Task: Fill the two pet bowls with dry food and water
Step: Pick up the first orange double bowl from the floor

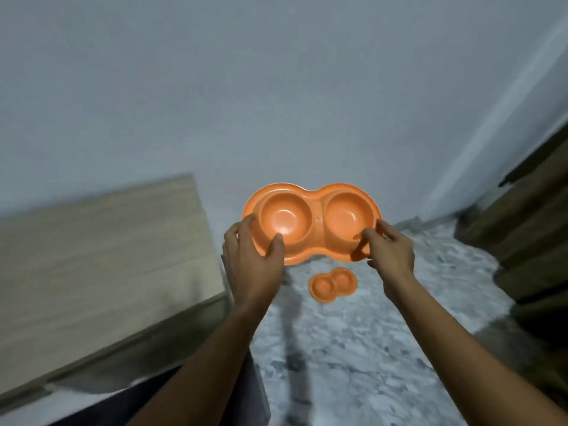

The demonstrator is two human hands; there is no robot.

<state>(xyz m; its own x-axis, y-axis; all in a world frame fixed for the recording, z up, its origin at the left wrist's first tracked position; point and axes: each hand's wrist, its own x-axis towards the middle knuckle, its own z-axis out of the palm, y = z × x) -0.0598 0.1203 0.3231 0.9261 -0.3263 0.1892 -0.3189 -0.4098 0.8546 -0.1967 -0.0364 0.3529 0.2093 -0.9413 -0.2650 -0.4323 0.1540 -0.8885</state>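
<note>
1. Pale grey wall (276, 87) fills the far side of the room, and a mottled grey-white floor (368, 348) runs up to it.
2. An orange double bowl (316, 224) is held up in the air in front of the wall, roughly level, with both cups empty. The left hand (252, 256) grips its left end, thumb over the rim and fingers round the outside. The right hand (390, 250) pinches the right end the same way.
3. A second double bowl (333, 285), also orange and empty, lies on the floor below the raised one, well apart from it.
4. Both grips sit only on the thin outer lip. If one hand lets go early, I'd expect the bowl to swing down and drop onto the hard floor.
5. Neither food nor water is in view. Once water goes in, carrying the bowl at this height would likely slop it over the shallow divider into the dry side or onto the floor.
6. That floor looks smooth and stone-like, so a spill could make it slippery, and stepping forward risks kicking the second double bowl.
7. A light wooden top (107, 241) stands at the left, edge close to the left forearm; it could catch an elbow on the way down.
8. A dark brown shape (538, 226) lines the right side; whether it is a curtain or furniture I cannot tell.
</note>
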